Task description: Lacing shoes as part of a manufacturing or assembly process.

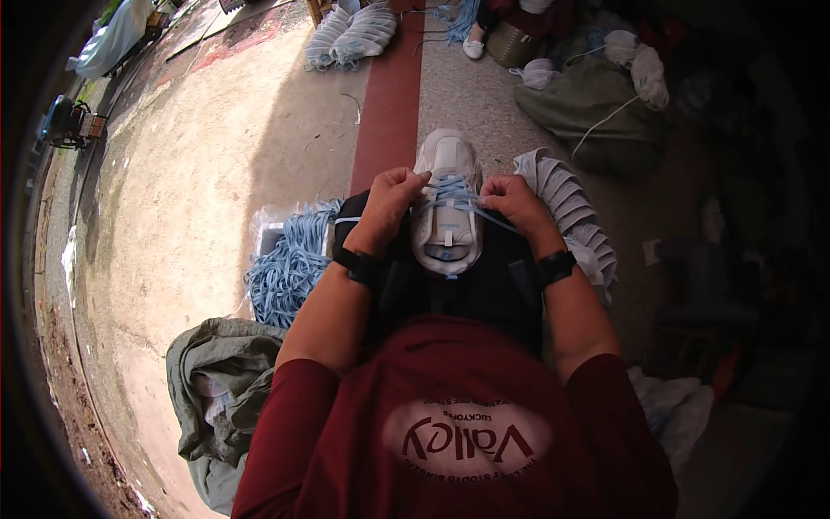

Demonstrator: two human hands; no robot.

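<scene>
On my lap lies a white shoe upper [447,232], its toe pointing away from me. A light blue shoelace [453,191] crosses back and forth over its middle, with loose ends trailing to both sides. My left hand [393,203] is at the left edge of the lacing, thumb and finger pinched on the lace. At the opposite edge, my right hand [516,203] also pinches the lace between closed fingers. The exact eyelets beside the fingertips are too small to make out.
To my left, a box holds a heap of blue laces [298,268], with a grey-green sack [220,381] nearer. Nested white uppers [575,208] curve along my right. Ahead are more uppers [353,36], a dark green sack [596,112] and another person's shoe [473,48].
</scene>
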